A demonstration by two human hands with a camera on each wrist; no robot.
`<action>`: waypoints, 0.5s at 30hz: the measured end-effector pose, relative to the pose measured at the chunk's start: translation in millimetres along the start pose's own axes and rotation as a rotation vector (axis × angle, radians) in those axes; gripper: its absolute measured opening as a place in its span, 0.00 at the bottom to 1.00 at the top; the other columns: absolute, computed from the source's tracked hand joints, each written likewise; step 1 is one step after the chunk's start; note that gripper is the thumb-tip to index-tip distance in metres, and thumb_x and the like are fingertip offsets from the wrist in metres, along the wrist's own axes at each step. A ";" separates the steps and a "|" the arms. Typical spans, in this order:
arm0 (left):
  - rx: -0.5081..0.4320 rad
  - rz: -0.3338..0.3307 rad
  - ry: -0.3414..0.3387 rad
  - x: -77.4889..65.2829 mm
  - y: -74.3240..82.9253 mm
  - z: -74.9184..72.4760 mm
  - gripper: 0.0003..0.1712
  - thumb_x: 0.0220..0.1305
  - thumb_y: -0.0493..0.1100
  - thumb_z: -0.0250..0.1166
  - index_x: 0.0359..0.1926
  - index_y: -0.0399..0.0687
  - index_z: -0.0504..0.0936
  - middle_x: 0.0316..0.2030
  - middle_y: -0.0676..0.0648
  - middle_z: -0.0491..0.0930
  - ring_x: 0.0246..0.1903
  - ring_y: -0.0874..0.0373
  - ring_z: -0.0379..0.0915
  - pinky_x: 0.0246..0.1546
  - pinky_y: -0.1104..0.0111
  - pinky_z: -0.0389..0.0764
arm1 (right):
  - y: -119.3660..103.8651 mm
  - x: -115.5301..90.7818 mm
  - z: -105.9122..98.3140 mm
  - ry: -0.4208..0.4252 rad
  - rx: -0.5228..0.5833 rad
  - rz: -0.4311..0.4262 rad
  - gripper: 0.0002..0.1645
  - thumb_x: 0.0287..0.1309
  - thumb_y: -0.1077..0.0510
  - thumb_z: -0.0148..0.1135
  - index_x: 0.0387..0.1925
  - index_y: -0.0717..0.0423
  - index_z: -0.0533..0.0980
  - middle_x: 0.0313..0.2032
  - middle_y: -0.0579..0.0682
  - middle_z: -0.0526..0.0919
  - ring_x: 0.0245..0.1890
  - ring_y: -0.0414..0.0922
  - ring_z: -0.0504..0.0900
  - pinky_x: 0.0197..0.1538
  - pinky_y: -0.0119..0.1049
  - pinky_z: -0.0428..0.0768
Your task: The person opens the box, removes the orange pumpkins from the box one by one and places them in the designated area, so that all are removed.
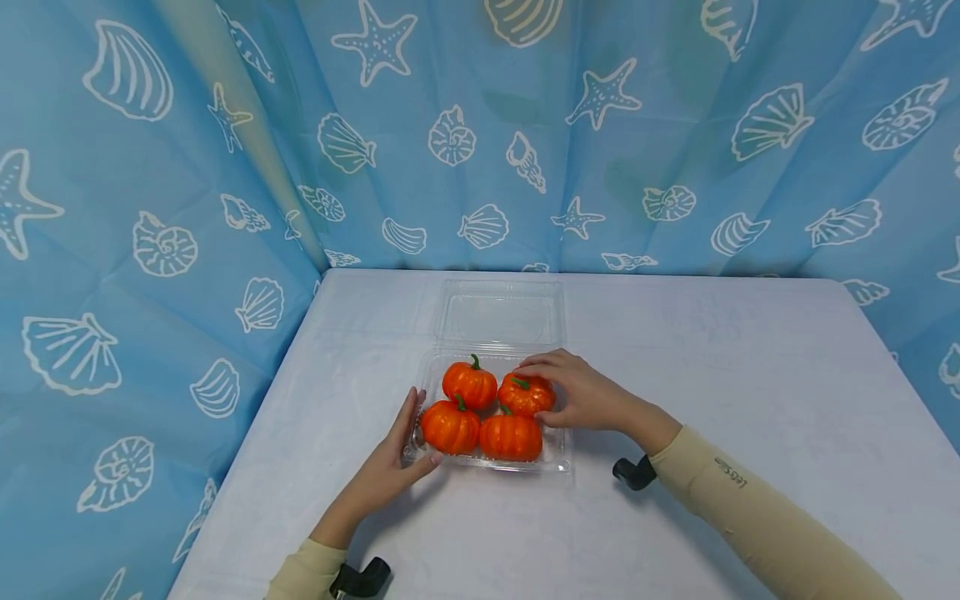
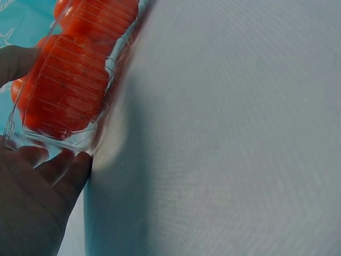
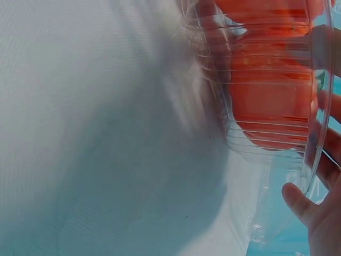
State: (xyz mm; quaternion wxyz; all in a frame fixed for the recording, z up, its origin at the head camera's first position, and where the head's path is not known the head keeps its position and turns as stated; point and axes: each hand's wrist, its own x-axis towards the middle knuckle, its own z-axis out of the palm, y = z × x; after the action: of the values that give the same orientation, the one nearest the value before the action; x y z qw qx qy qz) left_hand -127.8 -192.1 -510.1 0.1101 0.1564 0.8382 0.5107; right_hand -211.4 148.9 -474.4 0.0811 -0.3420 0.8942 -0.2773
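A clear plastic clamshell container (image 1: 557, 460) sits on the table with several small orange pumpkins inside, each with a green stem. My right hand (image 1: 588, 392) reaches over its right side and grips the back right pumpkin (image 1: 528, 397), fingers behind it and thumb in front. At the near left corner my left hand (image 1: 386, 471) holds the container, with the thumb at the front rim and the fingers along the left wall. The left wrist view shows those fingertips low against the ribbed wall (image 2: 64, 90). Beside them are the front left pumpkin (image 1: 450, 428), front right pumpkin (image 1: 512, 438) and back left pumpkin (image 1: 469, 385).
The container's hinged lid (image 1: 499, 313) lies folded back flat, away from me. White cloth covers the table (image 1: 735, 375). A blue curtain (image 1: 480, 167) printed with shells and starfish hangs behind and to the left. Black wrist mounts (image 1: 634, 473) project from both sleeves.
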 end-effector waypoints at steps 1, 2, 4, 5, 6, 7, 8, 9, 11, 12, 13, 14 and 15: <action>0.001 -0.002 0.000 0.0 0.3 0.2 0.59 0.66 0.50 0.69 0.83 0.51 0.37 0.81 0.47 0.46 0.78 0.47 0.44 0.73 0.46 0.53 | -0.1 -0.3 -0.5 0.005 -0.001 0.000 0.39 0.53 0.53 0.73 0.68 0.47 0.74 0.67 0.51 0.74 0.67 0.53 0.68 0.68 0.58 0.71; 0.001 -0.003 0.000 -0.1 0.8 0.3 0.59 0.66 0.50 0.69 0.83 0.52 0.37 0.81 0.48 0.46 0.78 0.47 0.44 0.73 0.46 0.53 | 0.0 -0.6 -0.8 0.009 -0.002 0.000 0.39 0.53 0.52 0.73 0.68 0.47 0.74 0.67 0.51 0.73 0.67 0.53 0.68 0.68 0.58 0.72; 0.001 -0.004 0.001 0.0 1.2 0.6 0.59 0.66 0.50 0.69 0.83 0.52 0.37 0.81 0.48 0.46 0.78 0.48 0.44 0.74 0.46 0.54 | 0.0 -1.2 -1.8 0.017 0.002 0.000 0.39 0.53 0.52 0.73 0.68 0.48 0.74 0.67 0.51 0.73 0.68 0.53 0.68 0.68 0.57 0.72; 0.000 -0.004 0.000 0.1 1.5 0.8 0.59 0.66 0.50 0.69 0.83 0.52 0.37 0.81 0.49 0.46 0.79 0.48 0.44 0.74 0.46 0.53 | -0.1 -1.5 -2.4 0.019 0.008 0.001 0.39 0.53 0.52 0.73 0.68 0.48 0.74 0.67 0.51 0.73 0.68 0.53 0.68 0.68 0.56 0.73; 0.000 -0.005 0.000 0.1 1.7 0.9 0.59 0.66 0.50 0.69 0.83 0.52 0.37 0.81 0.49 0.46 0.79 0.48 0.44 0.74 0.46 0.53 | -0.2 -1.8 -2.9 0.021 0.014 0.000 0.39 0.53 0.53 0.73 0.68 0.48 0.74 0.67 0.51 0.73 0.68 0.53 0.68 0.68 0.56 0.73; 0.000 -0.003 -0.001 0.3 1.8 1.2 0.59 0.66 0.50 0.69 0.83 0.52 0.37 0.81 0.49 0.46 0.79 0.48 0.43 0.74 0.46 0.53 | -0.5 -2.0 -3.5 0.022 0.021 -0.002 0.39 0.53 0.53 0.73 0.68 0.48 0.74 0.67 0.51 0.73 0.68 0.53 0.68 0.68 0.56 0.73; -0.001 -0.002 -0.002 0.4 1.9 1.3 0.59 0.66 0.50 0.69 0.83 0.52 0.37 0.81 0.48 0.46 0.79 0.47 0.43 0.74 0.46 0.53 | -0.9 -2.3 -4.3 0.023 0.022 -0.006 0.38 0.53 0.53 0.73 0.68 0.48 0.74 0.67 0.51 0.73 0.68 0.53 0.68 0.67 0.56 0.73; 0.000 -0.001 -0.002 0.5 1.9 1.5 0.59 0.66 0.50 0.69 0.83 0.51 0.37 0.81 0.48 0.46 0.79 0.47 0.43 0.74 0.46 0.54 | -1.4 -2.4 -5.3 0.026 0.029 -0.011 0.37 0.54 0.54 0.72 0.67 0.49 0.75 0.66 0.51 0.74 0.68 0.53 0.69 0.68 0.56 0.73; 0.000 -0.002 -0.002 0.6 1.9 1.7 0.59 0.66 0.50 0.69 0.83 0.52 0.37 0.81 0.48 0.46 0.79 0.47 0.43 0.73 0.46 0.54 | -2.9 -2.6 -7.5 0.038 0.030 -0.006 0.36 0.55 0.55 0.71 0.67 0.49 0.75 0.64 0.50 0.77 0.66 0.53 0.71 0.67 0.57 0.73; -0.001 -0.002 -0.001 0.5 1.9 1.7 0.59 0.66 0.50 0.69 0.83 0.52 0.37 0.81 0.48 0.46 0.79 0.47 0.43 0.73 0.46 0.54 | -3.7 -2.8 -8.5 0.044 0.027 -0.002 0.35 0.55 0.56 0.70 0.66 0.49 0.76 0.63 0.50 0.78 0.65 0.54 0.72 0.67 0.58 0.73; -0.001 -0.002 0.000 0.4 1.9 1.8 0.59 0.66 0.50 0.69 0.83 0.52 0.37 0.81 0.48 0.46 0.79 0.47 0.43 0.73 0.46 0.54 | -4.3 -2.9 -9.5 0.047 0.023 0.004 0.34 0.55 0.56 0.70 0.66 0.49 0.76 0.62 0.50 0.78 0.65 0.54 0.72 0.67 0.59 0.72; 0.000 -0.002 0.001 0.3 1.8 1.8 0.59 0.66 0.50 0.69 0.83 0.52 0.37 0.81 0.49 0.47 0.79 0.47 0.43 0.73 0.46 0.54 | -4.7 -3.1 -10.2 0.046 0.022 0.013 0.34 0.55 0.56 0.70 0.66 0.49 0.76 0.62 0.50 0.79 0.65 0.54 0.73 0.67 0.60 0.72; 0.001 -0.001 0.002 0.2 1.7 1.9 0.59 0.66 0.50 0.69 0.83 0.52 0.37 0.81 0.48 0.47 0.79 0.47 0.43 0.73 0.46 0.54 | -5.0 -3.2 -10.7 0.044 0.023 0.020 0.34 0.55 0.56 0.71 0.66 0.49 0.76 0.62 0.50 0.79 0.65 0.54 0.73 0.67 0.61 0.71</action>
State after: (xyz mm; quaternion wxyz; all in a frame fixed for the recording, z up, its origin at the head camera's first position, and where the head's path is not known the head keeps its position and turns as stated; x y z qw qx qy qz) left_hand -127.1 -189.8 -509.5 0.1094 0.1554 0.8388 0.5102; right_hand -209.7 152.6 -462.9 0.0682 -0.3259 0.8958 -0.2943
